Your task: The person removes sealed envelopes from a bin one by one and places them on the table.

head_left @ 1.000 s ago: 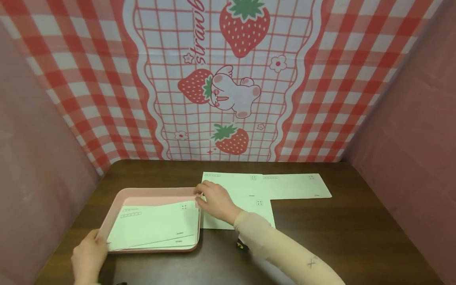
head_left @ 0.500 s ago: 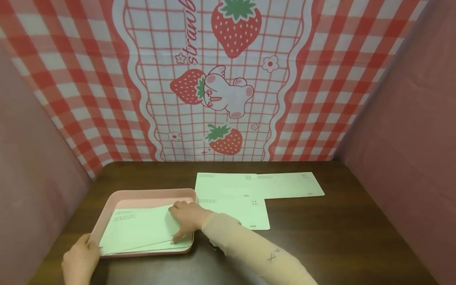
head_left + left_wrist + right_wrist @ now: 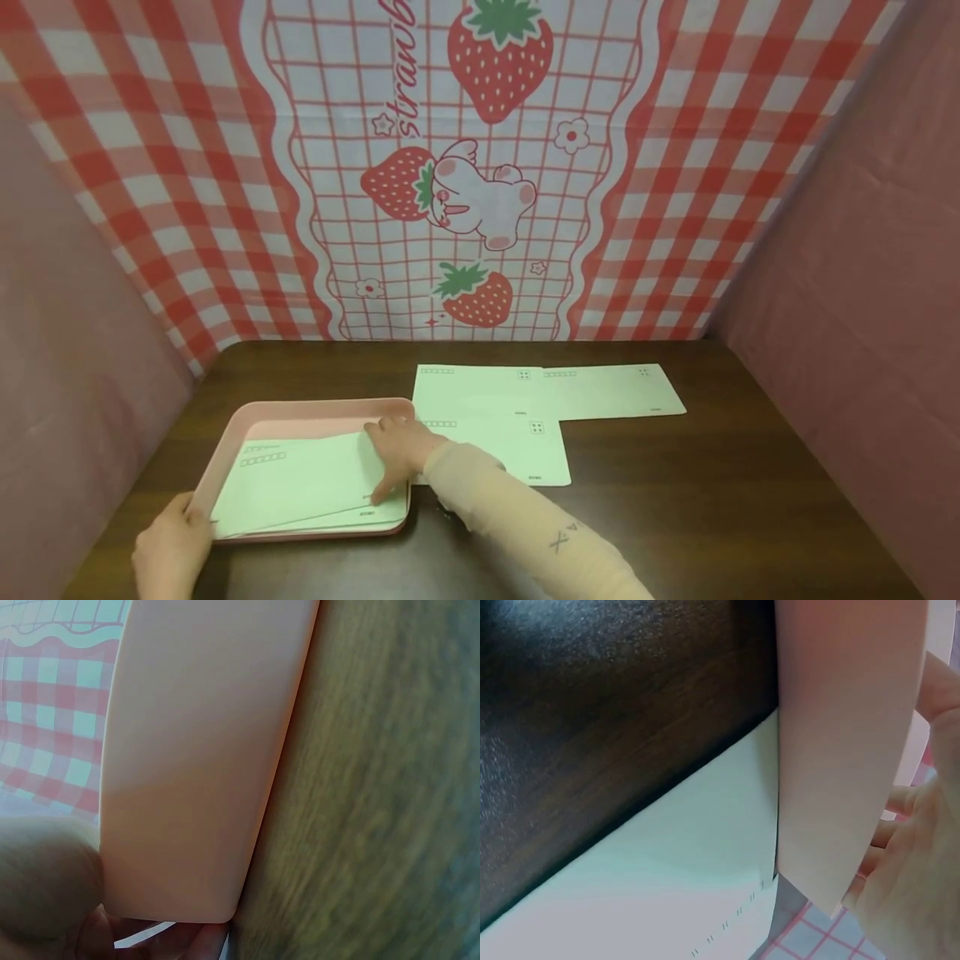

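A pink tray (image 3: 322, 408) lies at the left of the table, holding a loose stack of pale envelopes (image 3: 307, 479). The top envelope lies slightly askew over the others. My left hand (image 3: 172, 546) grips the tray's near left corner; the left wrist view has the tray wall (image 3: 195, 765) against its fingers. Over the tray's right end, my right hand (image 3: 401, 454) spreads thumb and fingers across the envelopes' right end. In the right wrist view the right hand (image 3: 919, 847) reaches over the tray's wall (image 3: 847, 735), and its fingertips are hidden.
Three more envelopes lie right of the tray: one at the back (image 3: 476, 390), one farther right (image 3: 615, 393), one in front (image 3: 517, 454). They touch or overlap slightly. A strawberry-patterned cloth (image 3: 480, 200) hangs behind the brown table (image 3: 675, 500).
My right hand has left the tray's right rim and come down over the envelopes inside, then shifted slightly right. My left hand keeps its grip on the tray. The head view has shifted slightly.
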`<state>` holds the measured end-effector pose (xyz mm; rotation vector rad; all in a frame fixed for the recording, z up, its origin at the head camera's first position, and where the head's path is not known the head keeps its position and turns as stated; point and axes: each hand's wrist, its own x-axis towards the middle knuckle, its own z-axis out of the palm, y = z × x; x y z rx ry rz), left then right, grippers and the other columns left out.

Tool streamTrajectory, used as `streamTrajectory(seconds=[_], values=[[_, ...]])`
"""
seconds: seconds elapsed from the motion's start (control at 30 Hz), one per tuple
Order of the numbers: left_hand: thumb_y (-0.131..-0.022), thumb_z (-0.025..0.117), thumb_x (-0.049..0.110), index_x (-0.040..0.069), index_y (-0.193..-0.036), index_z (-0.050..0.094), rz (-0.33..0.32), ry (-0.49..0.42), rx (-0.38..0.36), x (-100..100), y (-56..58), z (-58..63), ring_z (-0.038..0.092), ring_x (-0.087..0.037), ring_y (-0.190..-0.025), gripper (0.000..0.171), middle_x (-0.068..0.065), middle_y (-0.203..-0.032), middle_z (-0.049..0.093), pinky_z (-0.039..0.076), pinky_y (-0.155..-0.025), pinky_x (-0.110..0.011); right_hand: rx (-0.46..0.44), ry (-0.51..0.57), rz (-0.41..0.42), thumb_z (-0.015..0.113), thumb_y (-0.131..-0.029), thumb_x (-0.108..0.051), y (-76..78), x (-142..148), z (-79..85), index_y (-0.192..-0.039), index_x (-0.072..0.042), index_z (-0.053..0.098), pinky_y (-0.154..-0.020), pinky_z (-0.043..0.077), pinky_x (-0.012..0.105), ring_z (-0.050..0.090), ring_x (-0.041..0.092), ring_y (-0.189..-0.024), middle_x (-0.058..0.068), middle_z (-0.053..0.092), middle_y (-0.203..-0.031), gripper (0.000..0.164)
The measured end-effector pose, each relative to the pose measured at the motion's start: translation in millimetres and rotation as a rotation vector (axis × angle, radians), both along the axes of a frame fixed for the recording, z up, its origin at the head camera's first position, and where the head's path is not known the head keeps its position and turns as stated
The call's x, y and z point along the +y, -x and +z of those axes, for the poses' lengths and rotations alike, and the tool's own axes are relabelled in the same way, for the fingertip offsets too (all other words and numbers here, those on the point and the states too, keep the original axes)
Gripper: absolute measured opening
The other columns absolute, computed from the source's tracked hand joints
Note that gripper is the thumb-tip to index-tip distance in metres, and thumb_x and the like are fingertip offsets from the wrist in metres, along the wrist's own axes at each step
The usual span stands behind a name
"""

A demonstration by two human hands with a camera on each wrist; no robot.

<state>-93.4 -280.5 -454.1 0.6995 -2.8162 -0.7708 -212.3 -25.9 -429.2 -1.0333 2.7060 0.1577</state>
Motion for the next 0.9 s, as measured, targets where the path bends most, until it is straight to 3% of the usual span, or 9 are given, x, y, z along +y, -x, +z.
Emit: streamTrajectory(seconds=[0.2, 0.43, 0.67, 0.9], values=[[-0.083, 0.033, 0.011, -0.002, -0.109, 0.046, 0.001, 0.003, 0.002, 1.0, 0.2, 0.4, 0.040, -0.058, -0.087, 0.032, -0.034, -0.105, 0.046, 0.033, -0.064, -0.055, 0.067, 0.004, 0.023, 0.063, -0.053, -0.065, -3.1, 1.0, -4.6, -0.127, -0.015, 0.033, -0.092, 0.032, 0.026, 0.041, 0.013, -0.108, -0.001, 0.044, -0.113, 0.094], [-0.083, 0.035, 0.011, -0.002, -0.110, 0.046, -0.002, -0.002, 0.010, 1.7, -0.4, 1.5, 0.040, -0.058, -0.087, 0.032, -0.034, -0.106, 0.046, 0.033, -0.064, -0.055, 0.164, 0.031, 0.020, 0.062, -0.051, -0.066, -8.8, 2.0, -6.8, -0.127, -0.013, 0.033, -0.094, 0.029, 0.030, 0.036, 0.016, -0.113, 0.003, 0.040, -0.119, 0.097], [-0.083, 0.035, 0.012, -0.003, -0.109, 0.046, -0.003, 0.002, 0.004, 0.4, -0.2, 1.2, 0.040, -0.058, -0.087, 0.032, -0.034, -0.104, 0.046, 0.033, -0.063, -0.055, 0.197, 0.124, -0.006, 0.065, -0.049, -0.064, -13.3, 4.2, -12.3, -0.130, -0.014, 0.028, -0.092, 0.031, 0.031, 0.037, 0.018, -0.107, 0.007, 0.033, -0.119, 0.102], [-0.082, 0.036, 0.012, -0.002, -0.108, 0.047, -0.007, 0.005, 0.004, 0.5, 0.2, 1.0, 0.041, -0.057, -0.085, 0.031, -0.034, -0.103, 0.047, 0.034, -0.062, -0.054, 0.251, 0.223, 0.044, 0.069, -0.047, -0.060, -15.6, 7.5, -12.3, -0.130, -0.014, 0.030, -0.083, 0.037, 0.032, 0.038, 0.015, -0.096, 0.005, 0.032, -0.112, 0.102]])
